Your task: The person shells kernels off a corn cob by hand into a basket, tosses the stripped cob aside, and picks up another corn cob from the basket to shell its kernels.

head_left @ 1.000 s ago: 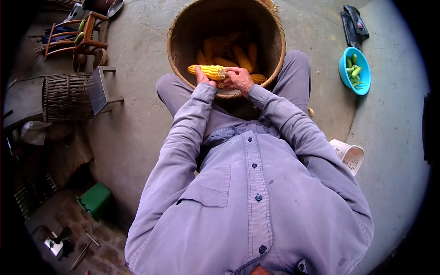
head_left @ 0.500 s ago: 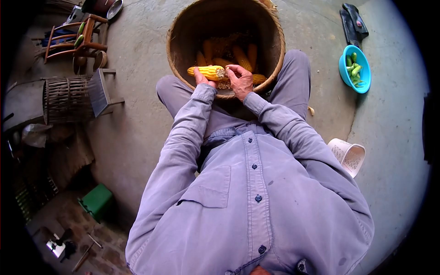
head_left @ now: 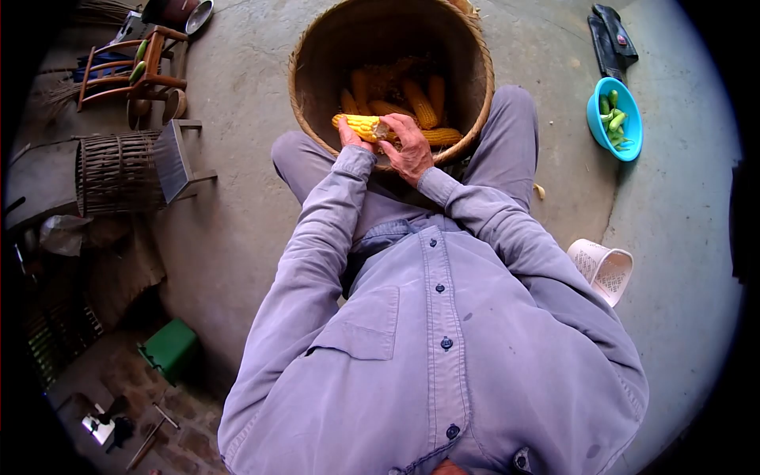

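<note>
My left hand (head_left: 353, 136) is closed around a yellow corn cob (head_left: 360, 125), held level over the near rim of a deep woven basket (head_left: 297, 87). At the cob's right end, where a pale patch shows bare of kernels, my right hand (head_left: 409, 150) grips with thumb and fingers. Several more corn cobs (head_left: 418, 103) lie in the basket among loose kernels (head_left: 392, 73). The basket stands between my knees.
To the right on the concrete floor are a blue basin (head_left: 595, 119) of green vegetables, a black item (head_left: 613, 39) and a tipped white plastic basket (head_left: 590, 265). Leftward stand a small stool (head_left: 176, 162), a wicker basket (head_left: 119, 172), a wooden chair (head_left: 162, 79) and a green bin (head_left: 169, 348).
My right hand has moved left onto the cob's end, its fingers now around it. The cob has shifted slightly to the right.
</note>
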